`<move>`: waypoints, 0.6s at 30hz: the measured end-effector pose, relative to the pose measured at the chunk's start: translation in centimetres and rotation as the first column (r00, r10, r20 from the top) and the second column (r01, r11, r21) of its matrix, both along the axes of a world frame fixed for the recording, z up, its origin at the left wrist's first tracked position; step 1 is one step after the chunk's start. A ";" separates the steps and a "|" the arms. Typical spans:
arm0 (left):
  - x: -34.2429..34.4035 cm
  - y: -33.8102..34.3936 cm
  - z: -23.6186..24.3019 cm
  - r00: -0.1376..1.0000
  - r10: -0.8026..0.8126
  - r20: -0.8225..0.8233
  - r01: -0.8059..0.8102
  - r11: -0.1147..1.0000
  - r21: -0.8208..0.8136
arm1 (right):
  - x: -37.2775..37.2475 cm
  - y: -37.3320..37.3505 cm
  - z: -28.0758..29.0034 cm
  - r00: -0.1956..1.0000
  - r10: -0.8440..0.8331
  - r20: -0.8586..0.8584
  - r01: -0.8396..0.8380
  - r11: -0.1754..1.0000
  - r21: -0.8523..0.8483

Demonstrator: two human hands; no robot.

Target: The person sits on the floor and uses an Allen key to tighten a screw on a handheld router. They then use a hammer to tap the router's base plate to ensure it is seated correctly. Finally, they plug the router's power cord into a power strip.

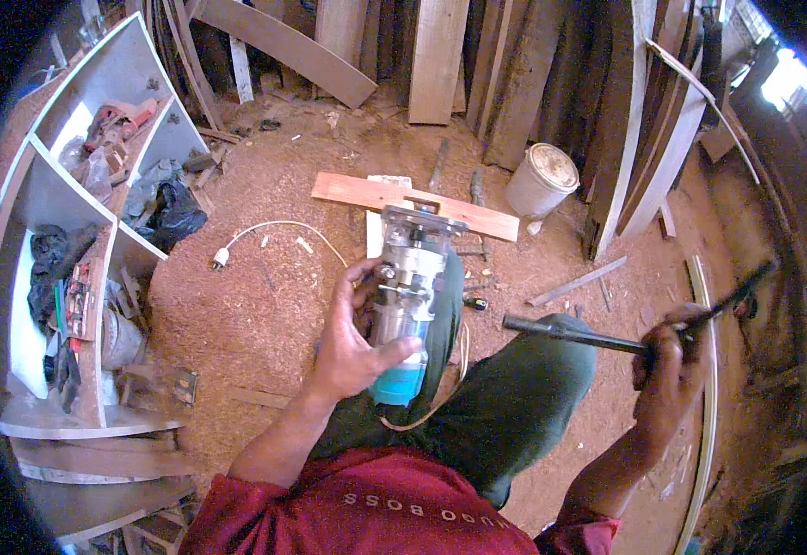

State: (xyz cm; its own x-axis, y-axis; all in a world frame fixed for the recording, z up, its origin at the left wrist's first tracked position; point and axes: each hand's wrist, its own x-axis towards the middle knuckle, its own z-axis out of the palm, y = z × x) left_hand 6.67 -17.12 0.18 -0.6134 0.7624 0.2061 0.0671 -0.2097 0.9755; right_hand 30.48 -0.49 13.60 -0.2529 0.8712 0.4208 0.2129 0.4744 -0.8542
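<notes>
Gripping trim router, dark wrench, white bucket

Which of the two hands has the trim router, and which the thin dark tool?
The left hand grips the silver-and-blue trim router over the knee; the right hand holds the thin dark tool.

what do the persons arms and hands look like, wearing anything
Both hands, the left hand and the right hand, are bare, with no gloves. The forearms are bare too. Short red sleeves of a shirt with pale lettering end near the elbows. No watch or rings are visible.
</notes>
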 end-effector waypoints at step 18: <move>-2.6 1.0 1.5 0.597 -0.458 0.659 0.210 0.882 0.422 | -9.7 -1.1 -0.2 0.788 0.599 0.143 -0.558 0.793 -0.243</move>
